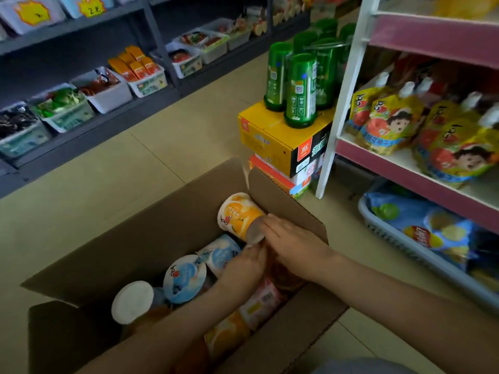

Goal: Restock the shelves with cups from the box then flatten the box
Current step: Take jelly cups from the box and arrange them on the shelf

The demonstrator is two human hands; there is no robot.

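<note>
**Orange cup**: on its side at frame centre, in the far right corner of the open cardboard box, against the upright flap. Long axis from upper left to lower right. Printed lid to the upper left, grey base to the lower right, toward the hands.

**Right hand**: entering from the right edge, laid over the base end of the orange cup. Fingers nearly straight on top, thumb hidden; firm hold or mere touch, cannot tell. Nearer of the two hands to this cup, and in line with its axis.

**Left hand**: entering from the bottom edge, just below the right hand. Curled round the lower end of a pale-blue cup lying beside the orange one.

**Also in the box, lower left:** blue-lidded cup, white-lidded cup, more orange and pink cups by the left forearm.

**Likely step:** lifting cups out, base end first.

**Beyond, at right:** pink-edged shelves holding yellow pouches.

**Upper centre:** green bottles on a yellow carton.
</note>
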